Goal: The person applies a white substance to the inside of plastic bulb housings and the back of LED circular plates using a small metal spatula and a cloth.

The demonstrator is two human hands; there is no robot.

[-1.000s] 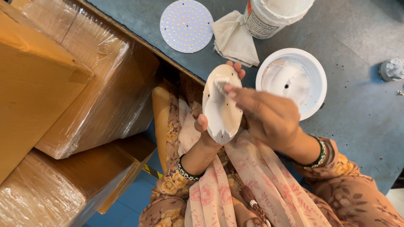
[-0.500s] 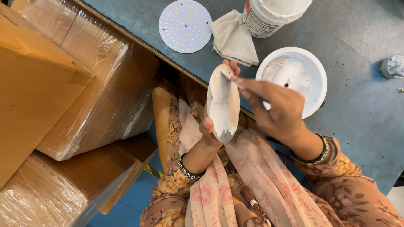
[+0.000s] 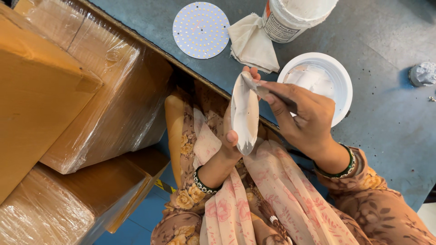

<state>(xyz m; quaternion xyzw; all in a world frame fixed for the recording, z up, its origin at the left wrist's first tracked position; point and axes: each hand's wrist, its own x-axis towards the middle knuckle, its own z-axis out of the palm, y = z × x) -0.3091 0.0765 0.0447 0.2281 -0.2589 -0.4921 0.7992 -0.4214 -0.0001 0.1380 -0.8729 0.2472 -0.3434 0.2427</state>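
My left hand [image 3: 234, 136] grips a round white disc [image 3: 244, 113] by its edges, holding it nearly edge-on over my lap. My right hand [image 3: 302, 115] pinches a small flat tool [image 3: 254, 85] whose tip touches the top of the disc's face, which looks smeared with white paste. A white round lamp housing [image 3: 338, 77] with paste inside lies on the blue-grey table just behind my right hand. A round LED board [image 3: 201, 30] with several small yellow chips lies farther back on the table.
A white paste tub [image 3: 290, 18] stands at the table's back with a folded cloth [image 3: 253, 43] beside it. Plastic-wrapped cardboard boxes [image 3: 91, 90] are stacked at my left. A small crumpled grey object [image 3: 422, 74] sits at the right edge.
The left hand has turned the disc from nearly face-on to nearly edge-on. The right hand has shifted right and up, its tool now at the disc's top.
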